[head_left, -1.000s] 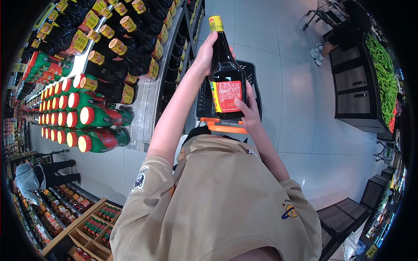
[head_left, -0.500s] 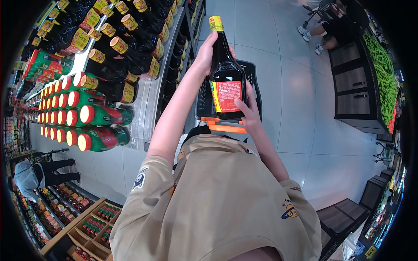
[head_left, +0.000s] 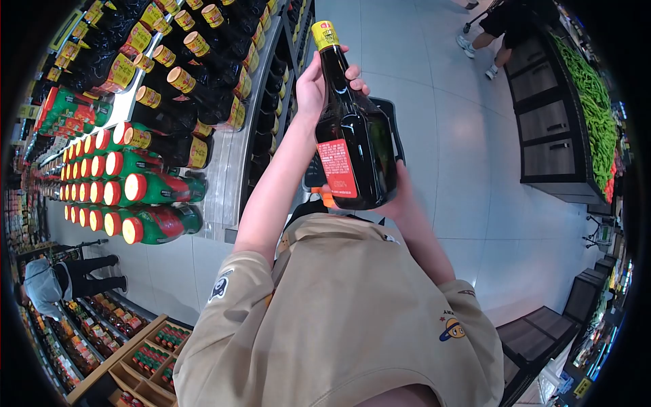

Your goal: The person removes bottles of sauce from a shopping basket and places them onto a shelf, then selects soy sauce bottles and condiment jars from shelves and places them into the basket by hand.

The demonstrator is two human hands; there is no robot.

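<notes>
I hold a dark soy sauce bottle [head_left: 359, 146] with a yellow cap and a red text label before my chest. My left hand [head_left: 313, 88] is wrapped round its neck, just below the cap. Under and beside the base, my right hand [head_left: 405, 193] supports the bottle, its fingers partly hidden behind the glass. The bottle leans, cap up and away from me, with the label facing left. Behind it, mostly covered, is a dark shopping cart basket [head_left: 388, 108] with an orange handle [head_left: 323, 197].
On my left, a shelf [head_left: 227, 156] bears rows of dark bottles [head_left: 193, 88] and green red-capped bottles [head_left: 159, 186]. A vegetable stand [head_left: 553, 125] with green peppers [head_left: 584, 102] is on the right. One person [head_left: 498, 37] stands far right, another [head_left: 51, 281] at lower left.
The bottle has turned so its red label moved left and more plain dark glass shows. It has come slightly lower and closer. My right hand has shifted from the label side to the base.
</notes>
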